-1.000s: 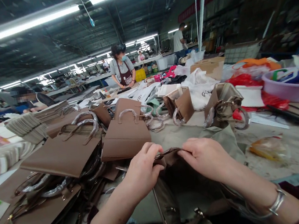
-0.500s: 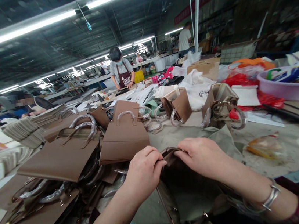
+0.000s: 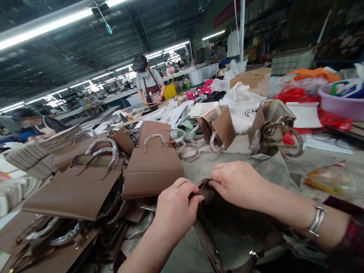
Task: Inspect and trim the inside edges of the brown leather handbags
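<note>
A brown handbag (image 3: 208, 245) with a dark olive lining stands open in front of me, its lower part running out of the bottom of the view. My left hand (image 3: 179, 205) pinches the far end of its rim between thumb and fingers. Close beside it, my right hand (image 3: 234, 182) is closed on the same rim, thumb underneath. The fingertips are a short gap apart, with a folded bit of brown edge showing between them. Metal hardware (image 3: 253, 254) glints on a strap near the bag's bottom part. The undersides of my fingers are hidden.
Brown handbags (image 3: 74, 188) with plastic-wrapped handles pile up at left; another handbag (image 3: 154, 167) lies just beyond my left hand. Stacked pale panels (image 3: 28, 160) stand farther left. To the right are a plastic bag (image 3: 326, 179) and a lilac basin (image 3: 357, 105). A co-worker (image 3: 150, 84) stands across the table.
My right hand has shifted slightly left and up along the rim, its forearm turning a little. My left hand keeps its pinch almost in place. The view has shifted slightly.
</note>
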The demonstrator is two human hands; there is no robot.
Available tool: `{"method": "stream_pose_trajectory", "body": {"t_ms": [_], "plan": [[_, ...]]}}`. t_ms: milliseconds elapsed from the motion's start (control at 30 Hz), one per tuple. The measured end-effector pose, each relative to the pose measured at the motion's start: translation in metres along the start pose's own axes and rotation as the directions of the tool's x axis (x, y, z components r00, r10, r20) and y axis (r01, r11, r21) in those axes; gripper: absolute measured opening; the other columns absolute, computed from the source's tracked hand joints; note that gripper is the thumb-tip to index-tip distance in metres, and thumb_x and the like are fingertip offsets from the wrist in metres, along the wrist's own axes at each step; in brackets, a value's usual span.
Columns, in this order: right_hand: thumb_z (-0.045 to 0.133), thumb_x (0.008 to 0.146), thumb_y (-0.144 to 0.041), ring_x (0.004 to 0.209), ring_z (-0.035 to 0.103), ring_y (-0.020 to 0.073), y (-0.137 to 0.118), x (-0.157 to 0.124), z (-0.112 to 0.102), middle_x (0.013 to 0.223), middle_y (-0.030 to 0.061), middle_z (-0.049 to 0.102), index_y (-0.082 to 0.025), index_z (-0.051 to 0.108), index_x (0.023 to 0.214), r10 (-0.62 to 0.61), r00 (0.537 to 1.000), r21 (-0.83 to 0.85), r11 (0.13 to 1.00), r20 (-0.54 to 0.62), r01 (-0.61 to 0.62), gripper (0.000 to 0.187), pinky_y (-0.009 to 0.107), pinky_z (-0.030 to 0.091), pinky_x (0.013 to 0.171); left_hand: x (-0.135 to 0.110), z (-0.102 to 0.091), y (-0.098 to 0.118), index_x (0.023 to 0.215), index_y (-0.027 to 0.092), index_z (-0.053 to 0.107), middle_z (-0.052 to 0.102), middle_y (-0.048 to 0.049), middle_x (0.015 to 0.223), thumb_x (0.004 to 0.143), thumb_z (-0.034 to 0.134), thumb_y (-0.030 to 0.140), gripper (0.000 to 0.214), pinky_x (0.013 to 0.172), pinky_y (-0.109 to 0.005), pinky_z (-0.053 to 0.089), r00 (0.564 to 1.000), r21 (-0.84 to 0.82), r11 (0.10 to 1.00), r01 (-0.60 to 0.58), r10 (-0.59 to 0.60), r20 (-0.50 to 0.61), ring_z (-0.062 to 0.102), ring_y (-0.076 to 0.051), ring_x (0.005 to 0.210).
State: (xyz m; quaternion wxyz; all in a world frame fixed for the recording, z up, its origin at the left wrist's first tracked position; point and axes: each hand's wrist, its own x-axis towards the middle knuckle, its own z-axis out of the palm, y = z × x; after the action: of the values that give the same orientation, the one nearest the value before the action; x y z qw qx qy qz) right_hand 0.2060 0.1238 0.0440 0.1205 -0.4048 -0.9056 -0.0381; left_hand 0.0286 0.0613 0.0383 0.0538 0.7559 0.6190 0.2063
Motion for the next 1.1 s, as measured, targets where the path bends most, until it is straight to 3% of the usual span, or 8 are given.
{"method": "stream_pose_trajectory", "body": {"t_ms": [133, 200, 333, 433, 567, 700, 933, 1100], "plan": [[0.052, 0.089, -0.030, 0.068, 0.059, 0.0166, 0.002, -0.004, 0.005, 0.072, 0.0013, 0.062, -0.020, 0.063, 0.070, 0.037, 0.999, 0.061, 0.997, -0.006, -0.036, 0.024, 0.028, 0.034, 0.056, -0.001, 0.000, -0.002, 0.077, 0.020, 0.063, 0.065, -0.0001, 0.088, 0.078, 0.063, 0.017, 0.003, 0.078, -0.027, 0.045, 1.000, -0.070, 0.997, 0.015, -0.017, -0.021, 0.061, -0.016, 0.083], [0.054, 0.088, -0.028, 0.072, 0.058, 0.0170, 0.003, -0.008, 0.006, 0.079, 0.0011, 0.062, -0.021, 0.064, 0.080, 0.030, 0.999, 0.137, 0.990, -0.038, -0.025, 0.014, 0.028, 0.037, 0.059, -0.001, 0.000, -0.002, 0.079, 0.020, 0.061, 0.064, 0.0003, 0.085, 0.074, 0.065, 0.016, 0.007, 0.077, -0.027, 0.044, 0.999, -0.114, 0.993, 0.036, -0.039, -0.019, 0.060, -0.016, 0.082], [0.059, 0.083, -0.016, 0.091, 0.053, 0.0181, 0.001, -0.012, 0.004, 0.100, 0.0023, 0.058, -0.024, 0.062, 0.101, -0.158, 0.978, 0.271, 0.943, -0.139, 0.191, 0.019, 0.029, 0.041, 0.075, -0.003, 0.000, 0.001, 0.086, 0.021, 0.053, 0.062, 0.0036, 0.080, 0.070, 0.066, 0.015, 0.022, 0.068, -0.025, 0.041, 0.994, -0.203, 0.973, 0.107, -0.104, 0.024, 0.058, -0.015, 0.075], [0.061, 0.083, -0.018, 0.096, 0.049, 0.0200, -0.003, -0.009, 0.004, 0.100, 0.0040, 0.055, -0.021, 0.064, 0.095, -0.272, 0.948, 0.295, 0.904, -0.165, 0.311, 0.012, 0.032, 0.040, 0.082, -0.004, 0.000, 0.001, 0.092, 0.022, 0.049, 0.061, 0.0040, 0.080, 0.069, 0.065, 0.016, 0.029, 0.066, -0.025, 0.040, 0.988, -0.262, 0.953, 0.153, -0.144, 0.053, 0.057, -0.015, 0.073], [0.063, 0.083, -0.020, 0.095, 0.047, 0.0201, 0.000, 0.000, 0.008, 0.097, 0.0045, 0.055, -0.018, 0.065, 0.082, -0.294, 0.939, 0.317, 0.886, -0.178, 0.337, 0.003, 0.033, 0.040, 0.082, -0.007, 0.001, -0.002, 0.098, 0.023, 0.046, 0.062, 0.0015, 0.087, 0.068, 0.066, 0.016, 0.037, 0.072, -0.027, 0.041, 0.979, -0.290, 0.936, 0.198, -0.178, 0.094, 0.059, -0.018, 0.081], [0.063, 0.083, -0.018, 0.093, 0.046, 0.0189, 0.005, 0.005, 0.010, 0.092, 0.0034, 0.056, -0.017, 0.064, 0.072, -0.335, 0.927, 0.327, 0.868, -0.171, 0.374, 0.011, 0.033, 0.039, 0.082, -0.009, -0.002, -0.004, 0.099, 0.023, 0.046, 0.063, 0.0006, 0.089, 0.069, 0.062, 0.013, 0.035, 0.072, -0.027, 0.041, 0.973, -0.278, 0.936, 0.216, -0.185, 0.134, 0.060, -0.019, 0.082], [0.059, 0.084, -0.015, 0.093, 0.046, 0.0189, -0.003, 0.000, 0.003, 0.091, 0.0037, 0.057, -0.015, 0.060, 0.069, -0.353, 0.923, 0.295, 0.875, -0.156, 0.384, 0.015, 0.034, 0.040, 0.084, -0.010, -0.014, -0.008, 0.105, 0.022, 0.046, 0.065, -0.0013, 0.091, 0.075, 0.045, 0.002, 0.037, 0.069, -0.024, 0.040, 0.971, -0.271, 0.955, 0.121, -0.056, 0.234, 0.061, -0.017, 0.082], [0.062, 0.084, -0.020, 0.099, 0.045, 0.0208, 0.000, 0.000, 0.004, 0.097, 0.0041, 0.058, -0.018, 0.066, 0.075, -0.328, 0.927, 0.321, 0.871, -0.184, 0.372, 0.010, 0.038, 0.039, 0.088, -0.009, -0.012, -0.009, 0.102, 0.021, 0.046, 0.066, 0.0003, 0.082, 0.077, 0.044, 0.003, 0.031, 0.068, -0.024, 0.040, 0.973, -0.276, 0.951, 0.142, -0.082, 0.217, 0.061, -0.016, 0.076]]}}
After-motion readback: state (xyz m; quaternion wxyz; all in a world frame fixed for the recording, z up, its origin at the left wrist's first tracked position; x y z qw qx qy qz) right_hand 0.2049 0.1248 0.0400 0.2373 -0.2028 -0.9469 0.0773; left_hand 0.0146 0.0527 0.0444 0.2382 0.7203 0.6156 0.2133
